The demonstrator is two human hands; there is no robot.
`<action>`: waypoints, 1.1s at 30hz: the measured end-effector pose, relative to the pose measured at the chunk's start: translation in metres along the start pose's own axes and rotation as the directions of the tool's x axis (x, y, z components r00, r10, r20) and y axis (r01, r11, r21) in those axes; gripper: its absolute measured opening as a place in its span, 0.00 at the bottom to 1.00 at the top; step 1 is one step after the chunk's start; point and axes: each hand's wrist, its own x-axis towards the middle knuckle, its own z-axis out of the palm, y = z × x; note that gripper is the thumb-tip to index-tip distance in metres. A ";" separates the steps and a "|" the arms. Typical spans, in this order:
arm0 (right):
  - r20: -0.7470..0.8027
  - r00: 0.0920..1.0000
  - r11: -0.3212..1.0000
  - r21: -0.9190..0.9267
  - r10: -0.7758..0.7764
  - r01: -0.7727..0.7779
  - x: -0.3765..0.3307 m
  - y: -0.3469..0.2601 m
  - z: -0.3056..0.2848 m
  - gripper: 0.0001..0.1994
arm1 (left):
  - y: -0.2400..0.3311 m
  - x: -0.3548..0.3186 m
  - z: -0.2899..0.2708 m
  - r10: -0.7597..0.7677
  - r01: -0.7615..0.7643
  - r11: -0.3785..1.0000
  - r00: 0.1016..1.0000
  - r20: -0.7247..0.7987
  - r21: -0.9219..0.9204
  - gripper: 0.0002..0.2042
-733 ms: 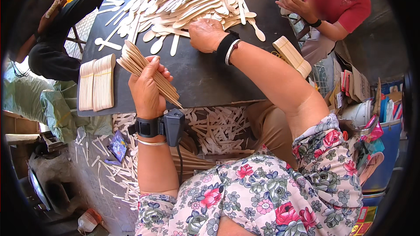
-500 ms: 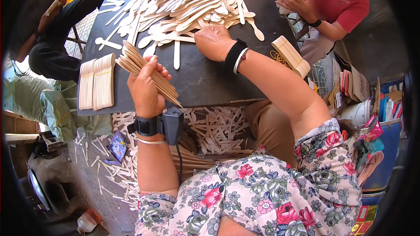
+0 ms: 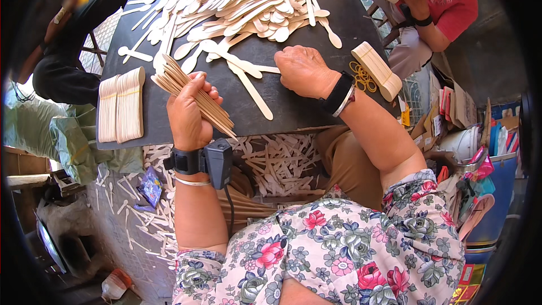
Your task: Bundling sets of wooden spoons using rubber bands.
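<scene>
The left hand clamps a slanted bundle of slender tan wooden spoons! Well apart, the right hand curls beside a pale flat wooden handle, grip unclear, near the jumbled pale wooden-spoon heap.

right fingers | farther from spoon pile | loose spoons | dragged nearer

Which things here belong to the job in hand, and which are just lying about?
Likely in the job:
pale wooden sticks gripped in the left hand
loose pile of pale, flat wooden spoons
banded stacks of pale wooden pieces
thin yellow rubber bands

Likely lying about:
shiny purple wrapper
crumpled green sheeting
blue plastic barrel
</scene>
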 end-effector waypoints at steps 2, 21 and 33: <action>-0.006 1.000 1.000 0.012 0.007 -0.007 -0.003 0.004 0.002 0.05 | -0.005 0.003 -0.002 -0.052 0.053 0.998 0.998 0.038 -0.028 0.05; -0.196 0.976 0.995 -0.029 -0.098 0.094 -0.005 -0.011 0.015 0.05 | -0.004 0.000 -0.001 -0.098 0.099 0.995 0.993 0.068 -0.001 0.08; -0.178 0.984 0.933 0.349 -0.027 0.089 -0.013 0.013 -0.007 0.05 | -0.002 -0.004 0.002 -0.083 0.083 0.997 0.996 0.040 0.004 0.09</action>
